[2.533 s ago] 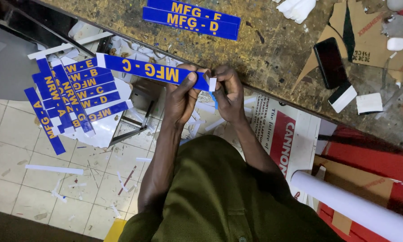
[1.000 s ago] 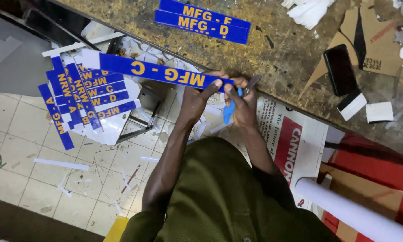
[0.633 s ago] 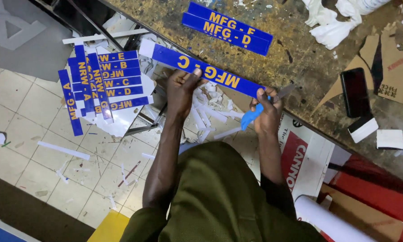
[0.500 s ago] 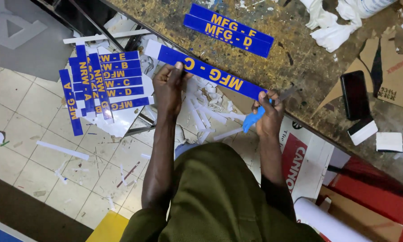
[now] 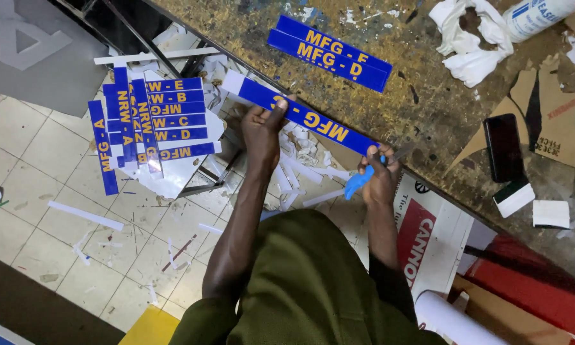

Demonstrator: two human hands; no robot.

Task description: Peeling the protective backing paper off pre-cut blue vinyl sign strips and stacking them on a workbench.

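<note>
While we read outward from the held thing, each line takes one item.

strip: blue strip (image 5: 303, 116) with yellow letters and a white end, stretched level between both hands just off the bench (image 5: 236, 29) edge, over the scraps; we judge it is held taut so an end can be worked
left hand: left hand (image 5: 262, 131) pinches the strip near its white end, thumb on top across the face, other fingers curled under; looks like the steadying grip
right hand: right hand (image 5: 378, 179) closes on the strip's other end and also on a blue-handled tool (image 5: 359, 182); fingers pressed together round both, and we cannot tell the tool's kind or where its tip sits
pair: two more blue strips (image 5: 329, 52) lie side by side, touching, flat on the bench, apart from the held one; we take them as set aside
pile: many like strips (image 5: 148, 121) overlap on a white sheet over the floor, left of the left hand
scraps: white offcuts (image 5: 297, 169) lie under the held strip, likely where trimmings drop
phone: dark phone (image 5: 505, 147) flat on the bench, right of the right hand, well apart
rag: white crumpled rag (image 5: 469, 38) at the bench's far side
</note>
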